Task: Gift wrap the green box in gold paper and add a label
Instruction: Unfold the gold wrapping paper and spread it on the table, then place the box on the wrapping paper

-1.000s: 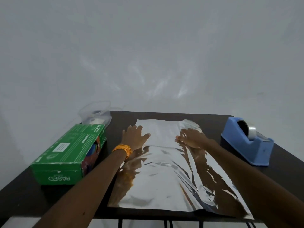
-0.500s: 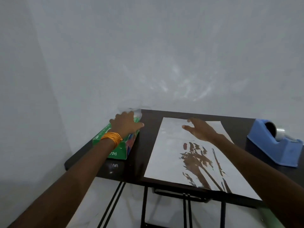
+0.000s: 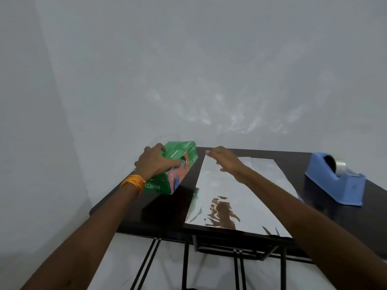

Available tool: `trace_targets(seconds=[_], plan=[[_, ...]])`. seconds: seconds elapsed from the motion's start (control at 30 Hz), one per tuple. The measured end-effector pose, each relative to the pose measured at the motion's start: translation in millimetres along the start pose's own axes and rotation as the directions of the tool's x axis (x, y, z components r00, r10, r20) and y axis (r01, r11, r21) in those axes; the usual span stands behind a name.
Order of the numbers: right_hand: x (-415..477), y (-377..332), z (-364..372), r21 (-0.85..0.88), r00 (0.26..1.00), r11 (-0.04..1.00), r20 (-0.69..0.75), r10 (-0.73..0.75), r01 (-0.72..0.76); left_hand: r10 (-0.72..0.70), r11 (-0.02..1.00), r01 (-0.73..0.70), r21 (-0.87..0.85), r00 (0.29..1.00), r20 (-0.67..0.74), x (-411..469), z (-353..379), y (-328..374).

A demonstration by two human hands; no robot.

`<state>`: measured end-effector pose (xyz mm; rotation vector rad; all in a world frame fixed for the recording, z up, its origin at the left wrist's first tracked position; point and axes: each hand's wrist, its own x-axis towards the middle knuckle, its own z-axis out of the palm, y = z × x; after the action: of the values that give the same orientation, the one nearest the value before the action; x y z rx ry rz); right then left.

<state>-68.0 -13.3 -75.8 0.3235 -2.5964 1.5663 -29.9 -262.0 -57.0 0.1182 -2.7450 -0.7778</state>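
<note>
Right now we hold the green rectangular cardboard box in our left hand, w/ the fingers curled over its top & far edge and the thumb clamped on the printed side face. The box is at the left of the dark rectangular table, just beside the shiny metallic foil sheet but not on it. It looks tilted & a bit off the table, judging by the shadow under it, though we can't be sure. We grip it from above across its narrow width, prob. b/c one hand can then carry it over & set it down square.

Our right hand is over the far-left corner of the foil sheet, fingers straight & slightly apart, holding nothing. Whether the tips touch the foil we cannot tell. We judge it's there to pin the light sheet so it doesn't slide or curl.

The sheet lies flat, long side running away from us, i.e. room to fold both sides up. The blue plastic tape dispenser stands well apart at the right, handy for sealing. Orange bangles ring our left wrist. No label in view. Wrapping proper isn't begun yet: the box needs to land mid-sheet, aligned w/ the edges.
</note>
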Motion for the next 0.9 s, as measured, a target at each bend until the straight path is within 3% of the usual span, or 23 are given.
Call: trace_targets(seconds=[0.07, 0.17, 0.33, 0.43, 0.5, 0.6, 0.7, 0.9], plan=[[-6, -9, -9, 0.216, 0.994, 0.970, 0.032, 0.103, -0.108, 0.189, 0.982, -0.187, -0.029, 0.979, 0.076, 0, -2, 18], [-12, -11, -29, 0.331, 0.979, 0.922, 0.033, 0.203, -0.202, 0.394, 0.917, -0.397, -0.019, 0.902, 0.173, 2, 5, 49], [-25, 20, -79, 0.416, 0.929, 0.849, -0.023, 0.368, -0.326, 0.580, 0.814, -0.572, -0.100, 0.794, 0.183, 12, 34, 82], [-30, 37, -104, 0.500, 0.922, 0.817, -0.086, 0.378, -0.288, 0.623, 0.781, -0.624, -0.012, 0.778, 0.081, 24, 52, 96], [-29, 49, -116, 0.522, 0.905, 0.817, -0.179, 0.385, -0.244, 0.576, 0.817, -0.575, 0.052, 0.817, -0.032, 30, 68, 103], [-26, 62, -127, 0.543, 0.883, 0.815, -0.259, 0.391, -0.202, 0.363, 0.898, -0.372, -0.236, 0.928, -0.082, 27, 92, 108], [-21, 75, -127, 0.530, 0.876, 0.828, -0.296, 0.381, -0.181, 0.302, 0.813, -0.248, -0.527, 0.953, 0.019, 30, 116, 109], [1, 103, -127, 0.338, 0.868, 0.911, -0.346, 0.355, -0.237, 0.271, 0.734, -0.178, -0.655, 0.962, 0.042, 45, 144, 106]])
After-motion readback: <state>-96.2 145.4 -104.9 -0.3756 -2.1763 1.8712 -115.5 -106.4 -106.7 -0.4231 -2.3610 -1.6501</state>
